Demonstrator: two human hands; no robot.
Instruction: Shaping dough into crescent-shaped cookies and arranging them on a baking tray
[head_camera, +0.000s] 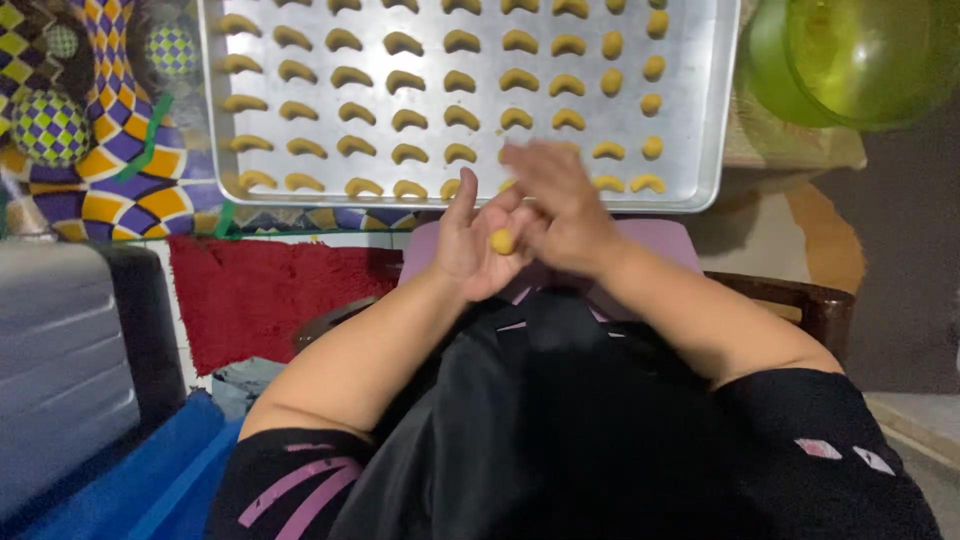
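A small piece of yellow dough (502, 241) lies between my two palms, just in front of the near edge of a metal baking tray (716, 120). My left hand (468, 245) is held palm up under the dough. My right hand (560, 205) lies across it from above, blurred with motion. The tray holds several rows of crescent-shaped yellow dough pieces (405, 43), with a column of rounder pieces (653, 68) at its right side.
A green translucent bowl (860, 55) stands at the top right. A red mat (270, 295) and a patterned purple and orange cloth (110, 150) lie to the left. A grey ribbed case (60, 370) is at the lower left, a wooden edge (800, 295) at right.
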